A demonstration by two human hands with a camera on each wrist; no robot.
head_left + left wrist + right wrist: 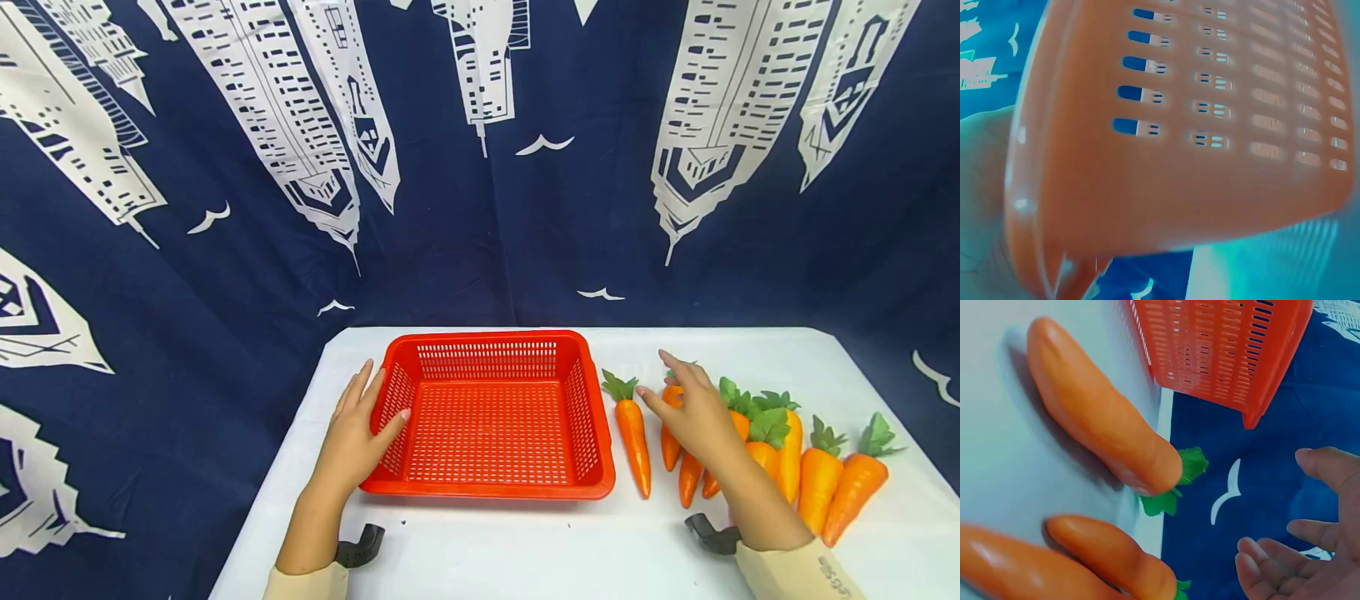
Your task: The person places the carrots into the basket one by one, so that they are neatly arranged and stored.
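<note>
A red plastic basket (487, 490) with slotted walls sits on the white table, nothing inside it. My left hand (356, 446) is at its left rim, fingers extended and thumb over the corner of the opening; the left wrist view shows the basket's outer wall (1147, 206) close up. To the right of the basket lies a single orange carrot (634, 446) with green leaves. Over the carrots beside it hovers my right hand (701, 421), fingers spread and relaxed, holding nothing. In the right wrist view that hand (1316, 556) is apart from the nearest carrot (1100, 412).
Several more carrots (855, 492) are bunched on the right side of the white table (525, 550), partly hidden under the right forearm. A navy cloth (487, 250) printed with white buildings and birds hangs behind the table. Black bands (362, 546) show at both wrists.
</note>
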